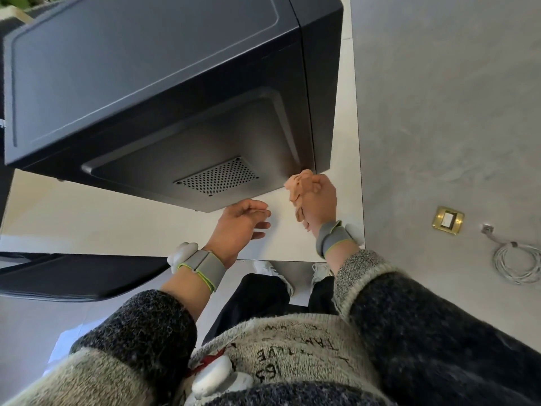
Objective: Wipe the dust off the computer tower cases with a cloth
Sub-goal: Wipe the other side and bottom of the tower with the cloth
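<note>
1. The right grip (317,200) is curled tight round a bunched peach cloth (298,186), which spills out of the fist on its left and far sides.
2. The far end of the cloth touches the near right bottom corner of the black computer tower case (146,83). The case stands on the white worktop (87,224), close to its right edge.
3. The left grip (237,227), just left of the right one, is loose, with fingers relaxed and slightly spread, and holds nothing. Its fingertips lie by the case's near bottom edge; whether they touch it cannot be told.
4. A perforated vent (218,180) sits low on the case's near panel, left of the cloth.
5. Both wrists wear grey bands (333,238).
6. A second dark case (73,273) shows at the near left.
7. On the grey floor to the right lie a brass socket plate (448,221) and, near it, a coiled white cable (518,262).
</note>
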`<action>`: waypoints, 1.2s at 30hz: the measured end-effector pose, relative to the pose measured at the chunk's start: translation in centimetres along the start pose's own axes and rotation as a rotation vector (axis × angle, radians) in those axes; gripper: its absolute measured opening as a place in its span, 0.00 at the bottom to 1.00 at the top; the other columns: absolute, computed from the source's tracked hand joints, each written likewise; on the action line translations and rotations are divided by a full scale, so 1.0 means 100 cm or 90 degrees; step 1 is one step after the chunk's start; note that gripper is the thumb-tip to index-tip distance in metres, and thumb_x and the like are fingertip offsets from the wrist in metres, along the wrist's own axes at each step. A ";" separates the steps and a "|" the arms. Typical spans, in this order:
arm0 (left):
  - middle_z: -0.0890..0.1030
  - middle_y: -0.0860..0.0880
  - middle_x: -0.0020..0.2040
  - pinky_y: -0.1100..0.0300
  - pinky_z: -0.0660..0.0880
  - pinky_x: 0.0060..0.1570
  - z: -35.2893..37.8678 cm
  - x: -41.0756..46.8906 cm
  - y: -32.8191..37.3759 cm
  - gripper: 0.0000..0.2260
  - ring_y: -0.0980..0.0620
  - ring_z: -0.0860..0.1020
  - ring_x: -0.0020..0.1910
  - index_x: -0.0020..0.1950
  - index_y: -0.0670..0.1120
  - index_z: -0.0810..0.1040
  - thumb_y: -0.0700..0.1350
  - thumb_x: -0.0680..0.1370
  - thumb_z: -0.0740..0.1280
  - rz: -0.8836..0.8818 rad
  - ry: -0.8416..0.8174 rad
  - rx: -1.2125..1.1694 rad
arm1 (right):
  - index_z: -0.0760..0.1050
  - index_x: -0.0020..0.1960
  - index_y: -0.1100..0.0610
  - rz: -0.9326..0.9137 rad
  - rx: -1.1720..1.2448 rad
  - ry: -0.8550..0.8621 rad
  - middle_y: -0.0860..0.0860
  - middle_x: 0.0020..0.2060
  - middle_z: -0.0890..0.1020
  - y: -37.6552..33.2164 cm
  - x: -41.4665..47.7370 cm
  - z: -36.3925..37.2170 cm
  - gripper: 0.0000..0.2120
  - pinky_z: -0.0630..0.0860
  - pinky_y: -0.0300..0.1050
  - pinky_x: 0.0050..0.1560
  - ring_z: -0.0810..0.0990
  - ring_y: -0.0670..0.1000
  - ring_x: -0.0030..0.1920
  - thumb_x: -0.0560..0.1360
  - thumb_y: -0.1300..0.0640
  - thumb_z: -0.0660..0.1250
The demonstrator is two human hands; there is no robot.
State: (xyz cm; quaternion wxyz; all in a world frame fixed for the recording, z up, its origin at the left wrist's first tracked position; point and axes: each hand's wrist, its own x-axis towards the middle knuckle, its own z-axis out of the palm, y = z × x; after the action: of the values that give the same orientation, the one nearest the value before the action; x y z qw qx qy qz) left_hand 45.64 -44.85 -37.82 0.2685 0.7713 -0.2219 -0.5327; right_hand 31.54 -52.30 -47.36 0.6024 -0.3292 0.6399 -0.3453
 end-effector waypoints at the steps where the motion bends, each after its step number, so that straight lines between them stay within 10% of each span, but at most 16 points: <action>1: 0.87 0.45 0.54 0.46 0.82 0.57 0.000 0.000 -0.001 0.07 0.44 0.85 0.52 0.58 0.42 0.82 0.38 0.82 0.67 -0.001 -0.002 0.002 | 0.75 0.36 0.55 0.012 -0.032 -0.002 0.48 0.24 0.81 0.003 0.002 0.003 0.19 0.66 0.42 0.20 0.71 0.57 0.18 0.85 0.54 0.59; 8: 0.86 0.45 0.55 0.47 0.82 0.56 -0.005 0.001 -0.005 0.08 0.43 0.85 0.53 0.59 0.42 0.82 0.38 0.82 0.67 -0.014 -0.007 0.014 | 0.79 0.35 0.58 0.062 0.011 -0.042 0.56 0.26 0.80 -0.002 0.014 -0.003 0.22 0.64 0.41 0.22 0.70 0.57 0.18 0.83 0.54 0.58; 12: 0.86 0.44 0.56 0.46 0.81 0.58 -0.008 -0.002 -0.009 0.08 0.42 0.85 0.54 0.59 0.42 0.82 0.38 0.82 0.67 -0.014 -0.006 0.007 | 0.75 0.52 0.61 0.118 0.125 0.138 0.64 0.37 0.83 0.005 0.030 -0.011 0.15 0.64 0.39 0.22 0.71 0.56 0.21 0.81 0.52 0.55; 17: 0.85 0.41 0.58 0.44 0.81 0.58 -0.016 -0.004 -0.018 0.07 0.40 0.85 0.55 0.59 0.43 0.82 0.38 0.82 0.67 -0.018 0.022 -0.007 | 0.68 0.34 0.51 0.202 0.254 0.021 0.46 0.27 0.71 -0.009 0.009 0.035 0.09 0.68 0.34 0.29 0.70 0.52 0.26 0.67 0.47 0.55; 20: 0.84 0.40 0.58 0.45 0.81 0.57 -0.021 -0.004 -0.020 0.07 0.39 0.84 0.55 0.58 0.43 0.82 0.38 0.82 0.68 -0.022 0.040 -0.021 | 0.64 0.33 0.56 0.186 0.180 -0.113 0.52 0.18 0.67 -0.004 -0.014 0.056 0.06 0.61 0.33 0.23 0.65 0.52 0.15 0.61 0.54 0.57; 23: 0.84 0.40 0.58 0.45 0.81 0.58 -0.022 -0.003 -0.021 0.07 0.39 0.84 0.56 0.59 0.43 0.81 0.37 0.82 0.67 -0.023 0.037 -0.037 | 0.68 0.36 0.63 0.184 0.139 -0.200 0.60 0.25 0.72 0.002 -0.012 0.042 0.13 0.63 0.33 0.19 0.65 0.53 0.13 0.78 0.62 0.53; 25: 0.84 0.41 0.58 0.45 0.81 0.58 -0.023 -0.004 -0.022 0.08 0.40 0.84 0.56 0.59 0.43 0.81 0.37 0.82 0.66 -0.020 0.038 -0.049 | 0.72 0.36 0.63 0.212 0.231 -0.173 0.61 0.33 0.73 -0.002 -0.003 0.022 0.13 0.63 0.32 0.19 0.68 0.53 0.15 0.73 0.57 0.56; 32: 0.84 0.41 0.59 0.46 0.81 0.58 -0.038 -0.014 -0.039 0.09 0.41 0.85 0.55 0.61 0.43 0.80 0.37 0.83 0.66 -0.044 0.056 -0.087 | 0.67 0.40 0.53 0.151 0.131 0.169 0.59 0.36 0.73 -0.018 0.030 0.013 0.15 0.69 0.37 0.28 0.72 0.54 0.25 0.82 0.49 0.51; 36: 0.83 0.42 0.58 0.45 0.81 0.57 -0.060 -0.019 -0.054 0.09 0.45 0.84 0.50 0.61 0.43 0.80 0.37 0.82 0.66 -0.050 0.079 -0.118 | 0.63 0.39 0.54 0.186 0.037 0.002 0.55 0.26 0.72 -0.002 0.004 0.061 0.12 0.69 0.36 0.32 0.72 0.51 0.21 0.81 0.57 0.56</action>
State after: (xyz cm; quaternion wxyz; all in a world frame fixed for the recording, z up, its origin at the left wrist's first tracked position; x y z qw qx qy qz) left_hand 50.98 -38.51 -38.22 0.3309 0.7828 -0.1239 -0.5123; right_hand 37.58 -53.08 -47.61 0.6546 -0.2144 0.6717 -0.2727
